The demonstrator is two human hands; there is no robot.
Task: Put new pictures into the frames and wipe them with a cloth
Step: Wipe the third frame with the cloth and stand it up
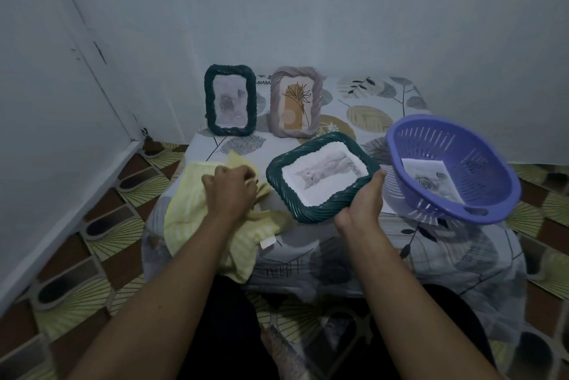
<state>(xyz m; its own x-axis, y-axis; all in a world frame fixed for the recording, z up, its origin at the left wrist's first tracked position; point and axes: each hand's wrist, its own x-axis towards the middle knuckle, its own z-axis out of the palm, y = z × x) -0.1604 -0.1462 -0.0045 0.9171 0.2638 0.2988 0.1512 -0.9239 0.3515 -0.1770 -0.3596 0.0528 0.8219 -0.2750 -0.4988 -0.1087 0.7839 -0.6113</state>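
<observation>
My right hand (361,204) grips the near right edge of a dark green twisted frame (278,192), held tilted above the table; a grey cat picture (323,173) shows in it. My left hand (229,192) pinches a pale yellow cloth (191,210) lying at the table's left. Two frames stand upright at the back: a dark green one (230,100) with a faded picture and a mauve one (295,101) with a flower drawing.
A purple plastic basket (480,161) with a rose picture (431,179) inside sits at the right. The low table carries a leaf-print cover (385,102). Grey walls close in behind and to the left. Patterned floor surrounds the table.
</observation>
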